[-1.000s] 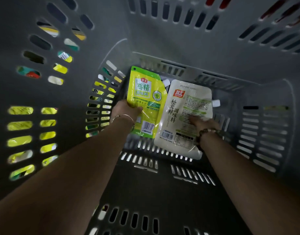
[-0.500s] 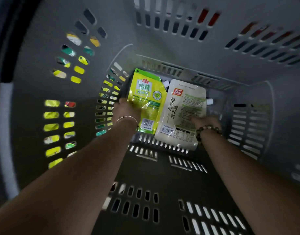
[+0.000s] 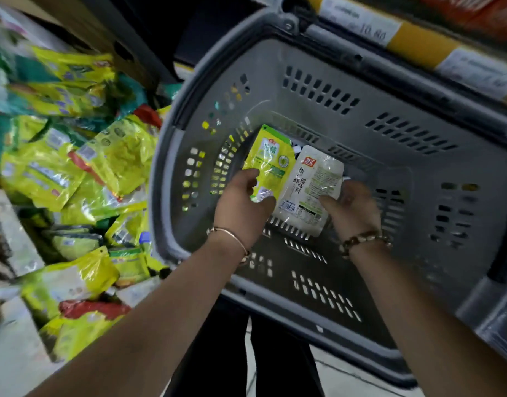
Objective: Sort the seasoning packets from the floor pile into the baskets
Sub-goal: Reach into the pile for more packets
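Seasoning packets: yellow packet [image 3: 270, 159] & white packet [image 3: 309, 190] sit side by side, touching, in grey basket [image 3: 418, 90]. L hand [image 3: 243, 207] pinches yellow packet's lower edge, hiding it. R hand [image 3: 352, 209] is blurred, thumb on white packet; can't tell its grip. Floor pile [image 3: 74, 167] lies left of basket, smeared.

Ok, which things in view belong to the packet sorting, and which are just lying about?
Part of the job:
grey basket
yellow packet and white packet, both inside it
floor pile of packets beside the basket
left hand, pinching the yellow packet
right hand, at the white packet's edge

Just lying about:
shelf price labels behind the basket
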